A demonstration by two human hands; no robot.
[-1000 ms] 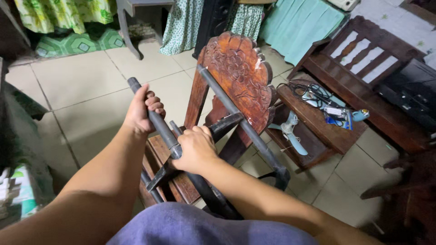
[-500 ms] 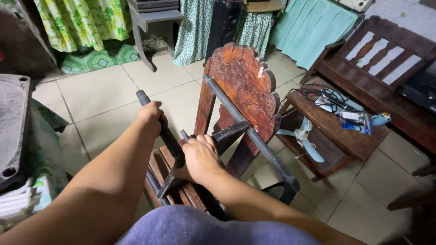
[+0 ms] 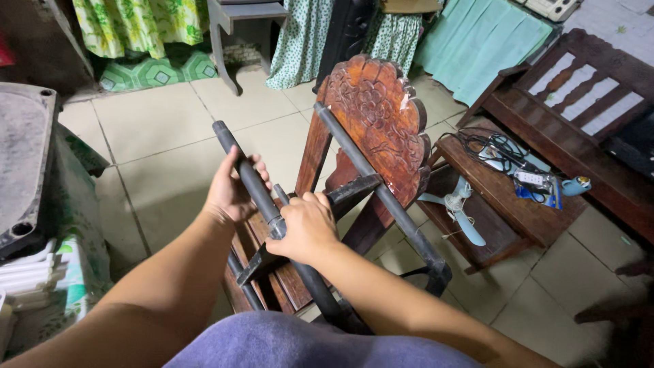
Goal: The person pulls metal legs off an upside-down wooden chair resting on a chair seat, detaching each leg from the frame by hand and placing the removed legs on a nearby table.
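Above the wooden chair (image 3: 371,129), the left hand (image 3: 231,193) and right hand (image 3: 306,228) both hold the dark pipe (image 3: 248,174), fingers clamped around it.

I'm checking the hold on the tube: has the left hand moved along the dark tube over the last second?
No. The left hand still wraps the dark tube just below its upper end, left of the carved chair back.
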